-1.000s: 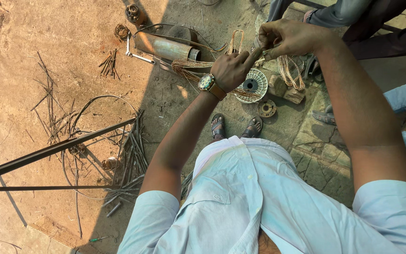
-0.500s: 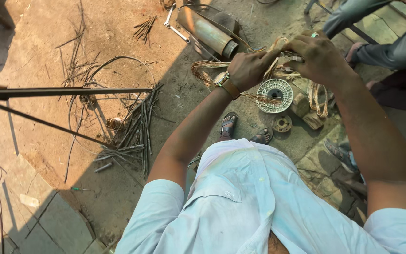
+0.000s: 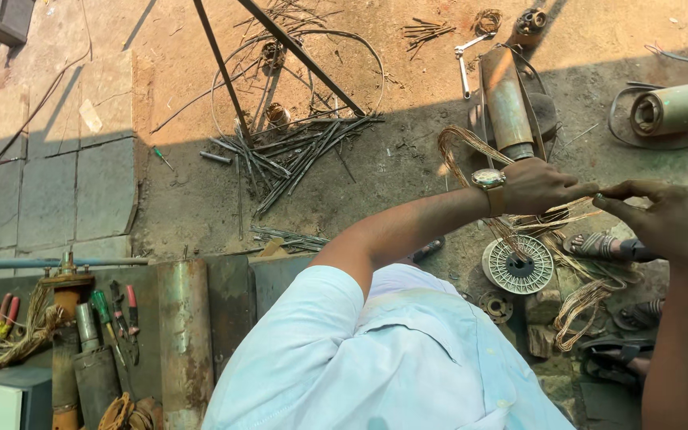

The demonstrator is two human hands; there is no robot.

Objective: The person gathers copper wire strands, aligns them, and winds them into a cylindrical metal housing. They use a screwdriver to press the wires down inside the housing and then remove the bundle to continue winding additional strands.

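My left hand (image 3: 539, 187), a watch on its wrist, and my right hand (image 3: 662, 219) both pinch a thin copper wire strand (image 3: 599, 193) stretched between their fingertips. More copper wire loops (image 3: 459, 151) trail away behind the left hand, and another bundle (image 3: 583, 306) lies on the ground below my right hand. Under the hands a round finned metal disc (image 3: 519, 267) rests on the ground beside my sandalled feet (image 3: 599, 245).
A rusty metal cylinder (image 3: 507, 103) and a spanner (image 3: 463, 60) lie beyond the hands, with a pale tube (image 3: 678, 107) at far right. A pile of metal strips (image 3: 296, 155) lies under dark slanting rods (image 3: 280, 48). Screwdrivers and pliers (image 3: 113, 310) rest on a bench at lower left.
The view has swung left, bringing the bench and its tools into sight. My hands have drawn slightly apart, and the wire strand now stretches between them.
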